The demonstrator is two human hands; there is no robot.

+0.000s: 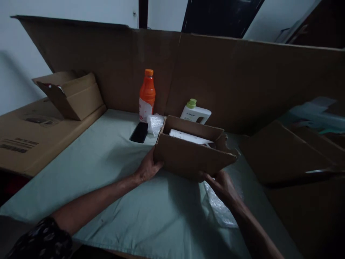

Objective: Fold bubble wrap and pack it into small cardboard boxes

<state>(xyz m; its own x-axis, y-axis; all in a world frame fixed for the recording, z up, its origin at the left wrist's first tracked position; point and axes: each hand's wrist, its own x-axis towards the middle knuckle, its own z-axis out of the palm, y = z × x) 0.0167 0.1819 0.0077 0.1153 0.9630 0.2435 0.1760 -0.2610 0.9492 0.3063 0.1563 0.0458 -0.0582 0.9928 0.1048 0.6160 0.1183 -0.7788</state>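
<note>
Both my hands grip an open-topped cardboard box [188, 158], tilted a little and held over the cloth-covered table. My left hand [148, 167] is closed on its left lower corner, thumb on the near wall. Under the right lower edge, my right hand [219, 183] has its thumb against the near wall; its other fingers are hidden. Inside the box lies a white item [190, 136], partly visible, whose kind I cannot make out. Clear bubble wrap [222, 212] lies on the cloth beneath my right hand.
Behind the box stand an orange drink bottle [147, 91] and a white jug with a green cap [206, 114]. A dark phone [139, 132] lies beside more bubble wrap [156, 124]. Cardboard panels [229, 72] wall the back. Boxes [83, 100] flank the left; more cardboard [291, 154] stands right.
</note>
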